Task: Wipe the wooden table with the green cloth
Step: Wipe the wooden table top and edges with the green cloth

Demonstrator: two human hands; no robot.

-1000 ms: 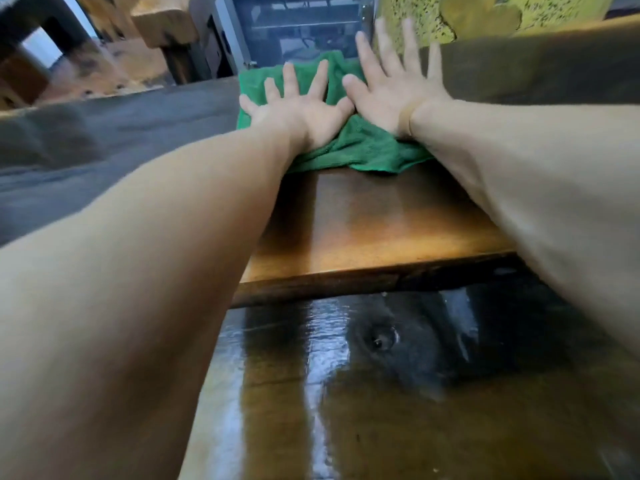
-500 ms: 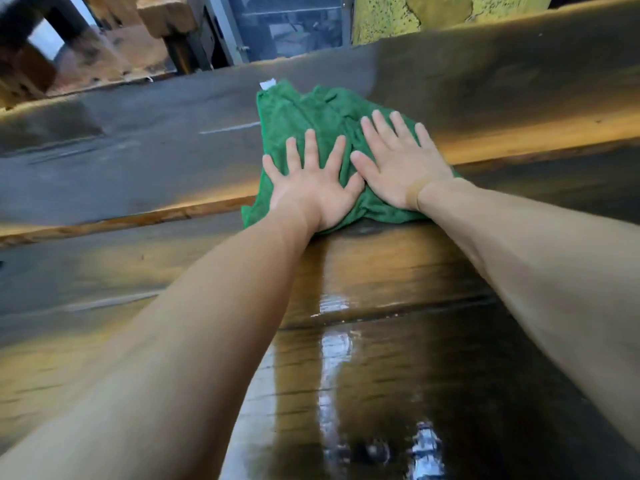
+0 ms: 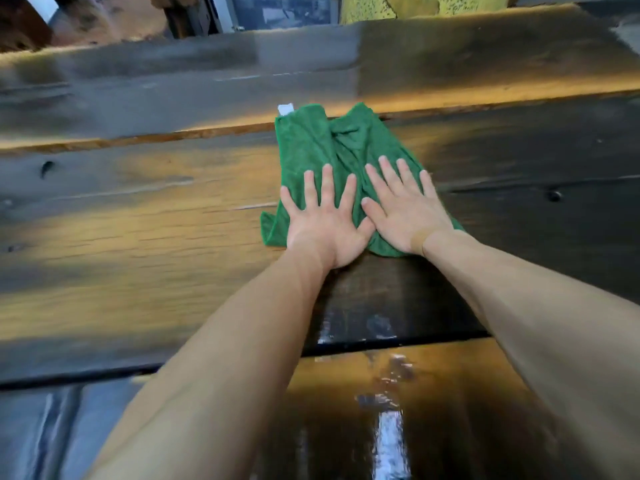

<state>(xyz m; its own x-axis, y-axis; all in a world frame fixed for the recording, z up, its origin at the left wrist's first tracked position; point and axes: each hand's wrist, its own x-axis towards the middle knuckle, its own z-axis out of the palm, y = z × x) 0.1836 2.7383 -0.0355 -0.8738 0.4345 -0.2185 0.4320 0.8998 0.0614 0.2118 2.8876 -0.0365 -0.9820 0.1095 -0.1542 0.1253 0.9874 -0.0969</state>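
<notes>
- The long dark-stained wooden plank table (image 3: 138, 237) shines wet nearest the camera, likely already wiped; the far planks look dull, probably left to do.
- The crumpled green microfibre cloth (image 3: 332, 150) lies mid-table.
- Left hand (image 3: 323, 223) and right hand (image 3: 405, 216) press it flat, fingers spread, grasping nothing.
</notes>
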